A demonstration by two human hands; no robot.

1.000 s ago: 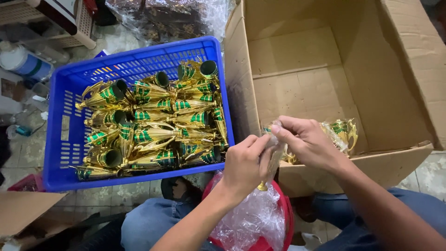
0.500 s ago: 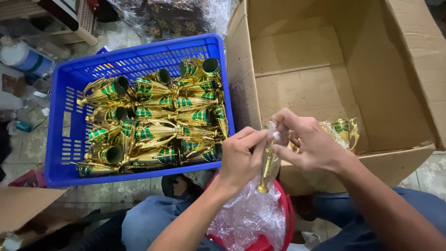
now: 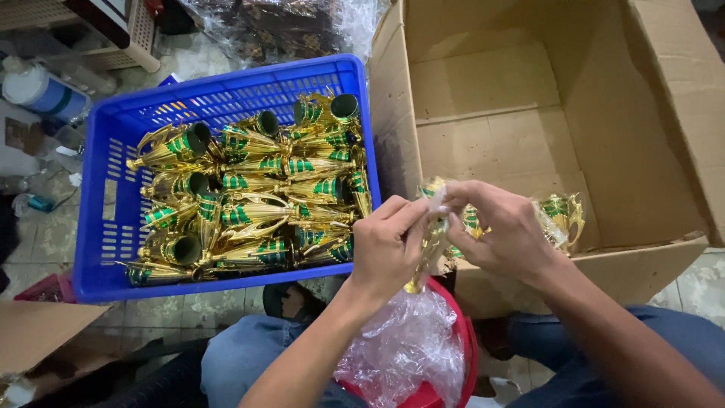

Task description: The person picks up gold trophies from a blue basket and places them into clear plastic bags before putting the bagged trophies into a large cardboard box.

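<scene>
Gripping a gold trophy piece (image 3: 432,245) between them, both hands are meeting over the front edge of the cardboard box (image 3: 529,98). The left hand (image 3: 387,245) is pinching the piece from the left, thumb and fingers closed on its upper part, while the right hand (image 3: 504,230) is closing on it from the right, fingertips pressing against the top where a bit of clear wrap is showing. The piece is hanging upright between the two palms, its narrow gold end pointing down just above a red bucket (image 3: 461,355) that is holding crumpled plastic wrap (image 3: 400,340). The hands are touching each other at the fingertips, so most of the piece is being hidden; only its lower stem and a green-striped bit near the right fingers are showing. Sitting just behind the right hand, inside the box against the front wall, is another gold and green piece (image 3: 563,215) in clear wrap. Lying to the left of the left hand, well apart from it, is a blue crate (image 3: 106,249) that is holding a heap of unwrapped gold cones with green stripes (image 3: 257,196). The person's knees in blue trousers (image 3: 249,355) are showing below, on either side of the bucket.
</scene>
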